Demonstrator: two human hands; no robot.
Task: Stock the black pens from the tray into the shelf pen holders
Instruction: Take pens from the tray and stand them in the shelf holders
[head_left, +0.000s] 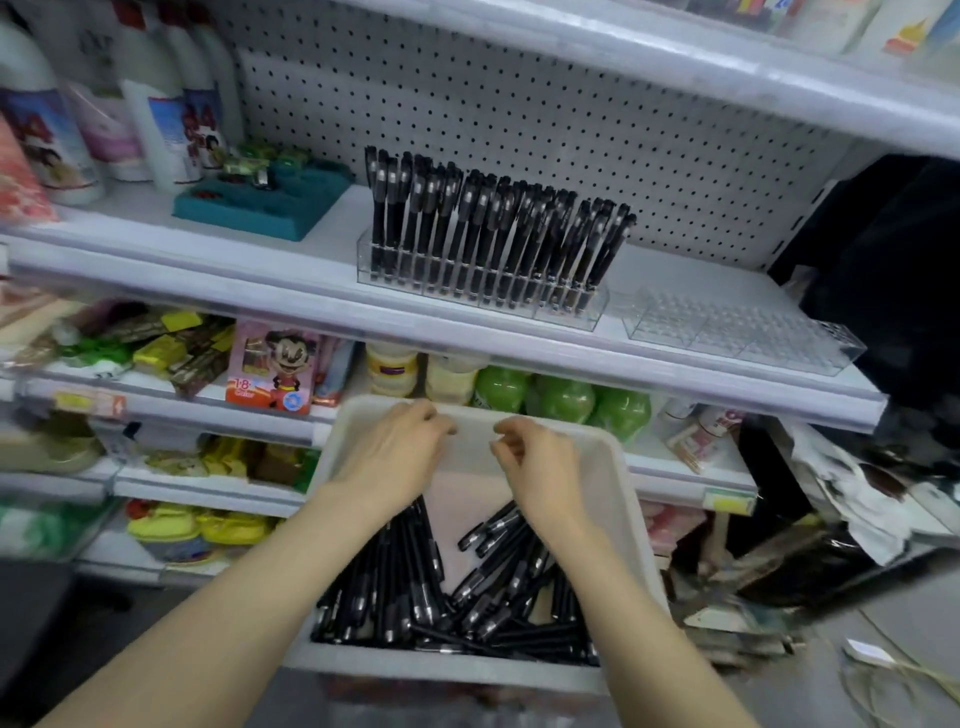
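Both hands were over the far end of the tray, not grabbing anything as far as I could see. Left hand (400, 457) had its fingers loosely curled and pointing down, nothing in them. Right hand (543, 467) was just beside it, fingers bent in with thumb and forefinger close together, but I couldn't spot a pen between them.

Under them was the white tray (628, 499), bare at the far end. The loose black pens (467, 597) were heaped up at the near end, lying every which way under the forearms.

Up on the shelf (291, 275), the full pen holder (587, 317) was a clear one packed with upright pens (493, 223), leaning a bit to the right. Just to its right sat the empty pen holder (743, 332), also clear, no pens in it.

A teal tray (260, 208) sat left of the holders, pegboard (519, 104) behind, and green bottles (561, 400) on the shelf below, just past the tray's far rim.
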